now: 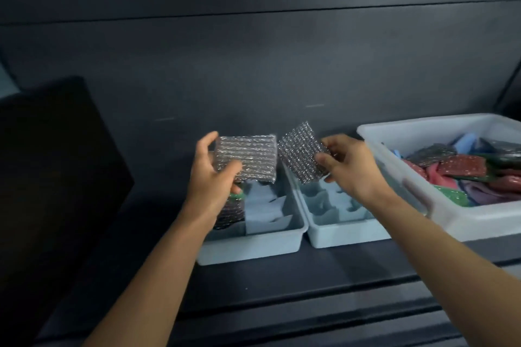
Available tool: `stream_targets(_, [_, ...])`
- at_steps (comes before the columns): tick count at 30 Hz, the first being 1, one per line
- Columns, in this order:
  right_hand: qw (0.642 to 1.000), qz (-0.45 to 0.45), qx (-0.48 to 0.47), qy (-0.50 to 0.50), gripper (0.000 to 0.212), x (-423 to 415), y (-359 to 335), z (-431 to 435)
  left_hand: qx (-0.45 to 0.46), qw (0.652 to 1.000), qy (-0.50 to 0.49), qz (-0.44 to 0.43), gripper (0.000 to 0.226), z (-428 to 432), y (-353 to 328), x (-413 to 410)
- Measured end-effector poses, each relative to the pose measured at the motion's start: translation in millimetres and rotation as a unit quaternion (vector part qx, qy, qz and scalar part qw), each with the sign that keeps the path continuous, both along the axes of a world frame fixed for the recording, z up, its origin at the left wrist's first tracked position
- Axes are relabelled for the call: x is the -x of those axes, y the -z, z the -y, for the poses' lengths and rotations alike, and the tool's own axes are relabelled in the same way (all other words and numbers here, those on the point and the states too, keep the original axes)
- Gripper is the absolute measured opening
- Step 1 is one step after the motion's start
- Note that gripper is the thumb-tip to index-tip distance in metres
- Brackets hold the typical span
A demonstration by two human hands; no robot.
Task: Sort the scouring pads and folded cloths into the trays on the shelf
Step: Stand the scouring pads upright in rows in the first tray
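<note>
My left hand (210, 175) grips a silver scouring pad (248, 156) above the left blue tray (248, 251). That tray holds more pads at its left side and folded pale blue cloths (266, 205) beside them. My right hand (349, 166) pinches a second silver scouring pad (301, 149), tilted, over the gap between the left tray and the right blue tray (344, 234). The right tray holds several folded blue cloths (324, 200).
A large white bin (456, 220) at the right holds mixed red, green and dark pads and coloured cloths. A dark box (50, 177) stands at the left on the shelf. A dark back wall rises behind the trays. The shelf's front edge (282, 298) runs below them.
</note>
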State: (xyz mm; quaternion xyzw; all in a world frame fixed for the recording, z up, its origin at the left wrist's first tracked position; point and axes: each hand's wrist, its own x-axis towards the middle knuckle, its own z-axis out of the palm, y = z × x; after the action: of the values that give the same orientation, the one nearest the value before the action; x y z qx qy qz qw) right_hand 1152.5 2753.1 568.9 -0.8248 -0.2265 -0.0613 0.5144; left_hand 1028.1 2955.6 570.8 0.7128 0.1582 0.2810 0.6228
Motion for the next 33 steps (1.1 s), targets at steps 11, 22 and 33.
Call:
stream_targets(11, [0.982, -0.023, 0.051, -0.179, 0.019, 57, 36, -92, 0.077, 0.991, -0.105, 0.034, 0.050, -85, 20, 71])
stream_targets(22, [0.906, 0.168, 0.341, -0.184, 0.014, 79, 46, -128, 0.047, 0.995, -0.087, 0.008, 0.043, -88, 32, 84])
stream_targets(33, [0.958, -0.050, 0.158, -0.232, 0.025, 64, 41, -105, -0.110, 0.984, 0.125, -0.062, 0.027, -82, 37, 76])
